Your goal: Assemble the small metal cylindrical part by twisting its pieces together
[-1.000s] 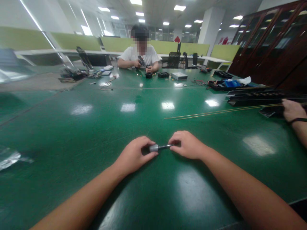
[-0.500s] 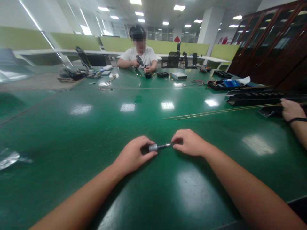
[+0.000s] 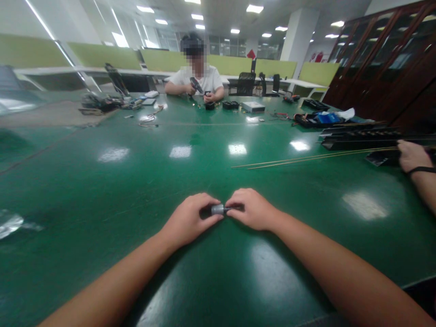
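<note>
Low over the green table, a short grey cylinder with a thin dark metal shaft lies level between my two hands. My left hand is closed on the cylinder, thumb below and fingers above; its left end is hidden in the grip. My right hand pinches the shaft close to where it leaves the cylinder, so most of the shaft is covered. The exact kind of tool or part I cannot make out.
Thin brass-coloured rods lie at the right, beside black metal channels and another person's hand. Across the table a person holds a power drill. Clear plastic lies at the left.
My right hand first slid outward along the shaft toward its tip, then came back left, close to the cylinder. My left hand has kept its grip in place.
</note>
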`<state>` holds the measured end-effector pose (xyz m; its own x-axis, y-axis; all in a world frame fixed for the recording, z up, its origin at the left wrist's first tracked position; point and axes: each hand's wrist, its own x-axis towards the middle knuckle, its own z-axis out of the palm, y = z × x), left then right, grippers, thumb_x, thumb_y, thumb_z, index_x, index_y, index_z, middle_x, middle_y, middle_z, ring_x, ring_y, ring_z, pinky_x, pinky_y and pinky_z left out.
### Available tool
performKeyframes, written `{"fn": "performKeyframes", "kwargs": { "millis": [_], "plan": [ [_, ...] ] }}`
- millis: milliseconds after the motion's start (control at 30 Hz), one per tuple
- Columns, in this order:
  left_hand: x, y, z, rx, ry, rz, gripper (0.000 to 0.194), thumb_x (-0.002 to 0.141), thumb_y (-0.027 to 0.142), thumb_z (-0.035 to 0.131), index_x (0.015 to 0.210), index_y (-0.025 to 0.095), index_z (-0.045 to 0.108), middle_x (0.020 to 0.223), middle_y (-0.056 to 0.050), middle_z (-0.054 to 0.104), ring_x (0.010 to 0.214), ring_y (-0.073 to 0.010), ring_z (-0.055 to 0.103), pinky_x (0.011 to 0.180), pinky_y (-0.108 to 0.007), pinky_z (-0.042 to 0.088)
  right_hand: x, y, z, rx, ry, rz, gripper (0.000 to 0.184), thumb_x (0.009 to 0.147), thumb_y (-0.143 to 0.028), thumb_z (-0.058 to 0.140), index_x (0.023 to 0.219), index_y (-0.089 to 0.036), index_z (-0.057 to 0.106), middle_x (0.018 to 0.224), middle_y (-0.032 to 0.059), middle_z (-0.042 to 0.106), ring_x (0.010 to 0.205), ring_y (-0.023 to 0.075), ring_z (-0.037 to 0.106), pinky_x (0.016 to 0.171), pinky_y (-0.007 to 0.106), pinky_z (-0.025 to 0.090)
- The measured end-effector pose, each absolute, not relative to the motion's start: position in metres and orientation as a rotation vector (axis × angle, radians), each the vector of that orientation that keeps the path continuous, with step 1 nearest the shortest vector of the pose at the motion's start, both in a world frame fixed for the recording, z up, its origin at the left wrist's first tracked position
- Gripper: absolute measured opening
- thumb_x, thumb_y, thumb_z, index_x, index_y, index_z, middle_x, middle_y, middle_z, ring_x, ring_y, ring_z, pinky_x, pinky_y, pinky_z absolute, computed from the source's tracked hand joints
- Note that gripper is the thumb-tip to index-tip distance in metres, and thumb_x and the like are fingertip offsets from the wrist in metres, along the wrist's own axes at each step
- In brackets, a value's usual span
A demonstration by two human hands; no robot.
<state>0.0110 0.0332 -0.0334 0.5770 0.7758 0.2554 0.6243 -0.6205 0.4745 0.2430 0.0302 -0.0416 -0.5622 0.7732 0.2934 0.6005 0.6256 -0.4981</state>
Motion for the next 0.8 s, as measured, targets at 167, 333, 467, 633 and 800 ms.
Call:
{"fn": "performKeyframes", "kwargs": {
  "millis": [167, 333, 467, 633, 800],
  "plan": [
    [0.0138, 0.0276, -0.0302, 2.533, 1.144, 0.643, 0.023, 0.092, 0.038, 0.059, 0.107, 0.023, 0.067, 0.099, -0.003, 0.070, 0.091, -0.0208, 0.064, 0.084, -0.034, 0.050, 0.2316, 0.0290, -0.0469, -1.107, -2.320, 0.438, 0.014, 0.086, -0.027, 0.068, 0.097, -0.019, 0.072, 0.093, 0.0053, 0.069, 0.089, 0.0184, 0.059, 0.083, 0.032, 0.044],
    [0.0119, 0.0283, -0.0318, 2.580, 1.115, 0.662, 0.023, 0.086, 0.035, 0.065, 0.104, 0.022, 0.069, 0.102, -0.005, 0.067, 0.094, -0.0212, 0.063, 0.084, -0.033, 0.050, 0.2376, 0.0252, -0.0449, -1.098, -2.325, 0.446, 0.023, 0.082, -0.025, 0.072, 0.104, -0.018, 0.070, 0.100, 0.0072, 0.068, 0.095, 0.0203, 0.058, 0.086, 0.034, 0.045],
    [0.0103, 0.0314, -0.0343, 2.578, 1.111, 0.652, 0.024, 0.087, 0.036, 0.066, 0.105, 0.022, 0.071, 0.098, -0.005, 0.067, 0.092, -0.0210, 0.062, 0.083, -0.033, 0.050, 0.2392, 0.0253, -0.0448, -1.096, -2.288, 0.454, 0.025, 0.080, -0.024, 0.073, 0.104, -0.018, 0.069, 0.098, 0.0067, 0.067, 0.092, 0.0196, 0.057, 0.084, 0.033, 0.045],
    [0.0112, 0.0322, -0.0337, 2.564, 1.100, 0.630, 0.026, 0.089, 0.038, 0.064, 0.108, 0.023, 0.071, 0.099, -0.005, 0.068, 0.092, -0.0212, 0.062, 0.083, -0.034, 0.050, 0.2375, 0.0268, -0.0443, -1.089, -2.270, 0.482, 0.014, 0.081, -0.020, 0.071, 0.095, -0.018, 0.070, 0.089, 0.0045, 0.068, 0.085, 0.0174, 0.058, 0.078, 0.030, 0.044],
    [0.0126, 0.0319, -0.0332, 2.573, 1.117, 0.620, 0.026, 0.089, 0.039, 0.063, 0.107, 0.023, 0.072, 0.098, -0.006, 0.068, 0.092, -0.0222, 0.061, 0.083, -0.035, 0.049, 0.2351, 0.0285, -0.0457, -1.074, -2.249, 0.470, 0.007, 0.081, -0.019, 0.071, 0.088, -0.018, 0.070, 0.084, 0.0028, 0.068, 0.079, 0.0157, 0.058, 0.075, 0.028, 0.043]
  ]
}}
